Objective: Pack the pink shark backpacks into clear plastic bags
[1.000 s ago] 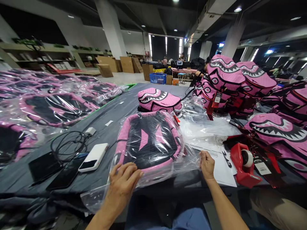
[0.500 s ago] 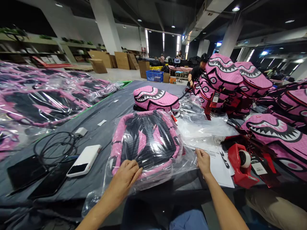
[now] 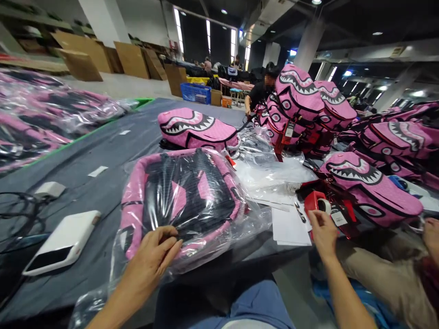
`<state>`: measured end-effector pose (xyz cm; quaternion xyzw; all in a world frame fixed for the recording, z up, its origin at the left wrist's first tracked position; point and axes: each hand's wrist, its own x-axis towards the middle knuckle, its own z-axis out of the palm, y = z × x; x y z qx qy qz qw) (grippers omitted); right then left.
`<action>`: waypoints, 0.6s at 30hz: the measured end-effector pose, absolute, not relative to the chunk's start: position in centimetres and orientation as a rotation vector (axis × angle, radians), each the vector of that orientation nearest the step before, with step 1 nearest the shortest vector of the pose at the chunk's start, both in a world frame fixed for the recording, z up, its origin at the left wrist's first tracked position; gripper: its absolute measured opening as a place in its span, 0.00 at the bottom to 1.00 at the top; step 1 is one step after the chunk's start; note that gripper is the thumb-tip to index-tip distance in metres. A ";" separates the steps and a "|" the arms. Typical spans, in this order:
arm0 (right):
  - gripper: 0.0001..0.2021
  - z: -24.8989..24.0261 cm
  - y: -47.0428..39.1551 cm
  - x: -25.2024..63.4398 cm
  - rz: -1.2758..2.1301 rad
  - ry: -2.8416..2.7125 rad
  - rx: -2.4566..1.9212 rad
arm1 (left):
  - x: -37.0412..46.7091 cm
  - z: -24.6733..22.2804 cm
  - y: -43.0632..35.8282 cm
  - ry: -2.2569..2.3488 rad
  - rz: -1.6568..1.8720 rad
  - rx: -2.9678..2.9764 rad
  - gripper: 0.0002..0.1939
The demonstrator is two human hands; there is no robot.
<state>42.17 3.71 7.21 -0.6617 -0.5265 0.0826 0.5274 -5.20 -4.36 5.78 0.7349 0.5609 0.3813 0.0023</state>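
Note:
A pink and black backpack (image 3: pixel 187 201) lies on the table inside a clear plastic bag (image 3: pixel 255 224), its straps and back panel facing up. My left hand (image 3: pixel 151 253) rests at its near left edge, fingers bent and closed on the plastic. Over to the right, my right hand (image 3: pixel 324 233) is at the red tape dispenser (image 3: pixel 311 201), which it partly covers. Thumb and forefinger are bent together at the dispenser's front end; I cannot see whether tape is between them. Behind the bagged backpack sits an unwrapped pink backpack (image 3: pixel 199 130) with a shark-mouth print.
Flat clear bags (image 3: pixel 274 176) and white paper (image 3: pixel 291 228) lie right of centre. Pink backpacks (image 3: pixel 300 93) are heaped behind; bagged ones (image 3: pixel 68 107) cover the left. A white power bank (image 3: pixel 63 242) lies near left. Another person's hand (image 3: pixel 431 237) is at the right edge.
My right hand has let go of the plastic bag's right edge and moved right to the tape dispenser. My left hand stays on the bag. The view has swung to the right.

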 end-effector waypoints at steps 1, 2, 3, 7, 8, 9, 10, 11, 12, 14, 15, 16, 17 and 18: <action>0.28 7.9 2.5 44.6 0.056 -1.233 -1.657 | -5.3 5.7 -4.3 1.748 1.192 2.299 0.22; 0.28 8.6 1.4 46.8 -0.026 -1.198 -1.738 | -5.4 5.6 -4.2 1.735 1.186 2.296 0.23; 0.29 9.1 0.4 48.5 -0.039 -1.160 -1.816 | -5.6 5.5 -4.2 1.720 1.173 2.299 0.24; 0.34 9.3 -1.2 51.8 0.299 -1.085 -1.962 | -6.0 5.5 -4.1 1.708 1.100 2.341 0.30; 0.35 8.9 -1.1 51.9 0.357 -1.077 -1.972 | -6.1 5.6 -4.1 1.716 1.076 2.358 0.32; 0.36 8.4 -0.9 51.9 0.382 -1.065 -1.980 | -6.2 5.7 -4.0 1.724 1.066 2.372 0.33; 0.37 7.9 -0.7 51.8 0.398 -1.046 -1.983 | -6.2 5.7 -3.9 1.732 1.059 2.382 0.34; 0.37 7.5 -0.4 51.6 0.405 -1.025 -1.983 | -6.2 5.8 -3.9 1.728 1.056 2.395 0.34; 0.37 7.2 -0.1 51.5 0.407 -1.006 -1.979 | -6.2 5.9 -3.9 1.718 1.067 2.408 0.33; 0.34 6.9 0.6 51.3 0.410 -0.973 -1.961 | -6.1 6.1 -3.9 1.690 1.088 2.429 0.30; 0.33 6.9 1.0 51.3 0.413 -0.960 -1.950 | -6.0 6.2 -3.9 1.682 1.095 2.440 0.30; 0.31 7.0 1.3 51.2 0.416 -0.950 -1.937 | -5.9 6.3 -4.0 1.682 1.089 2.450 0.30; 0.28 7.1 1.7 51.0 0.417 -0.942 -1.923 | -5.9 6.4 -4.1 1.698 1.081 2.455 0.31; 0.26 7.3 2.0 50.9 0.414 -0.936 -1.908 | -5.8 6.5 -4.1 1.726 1.063 2.449 0.32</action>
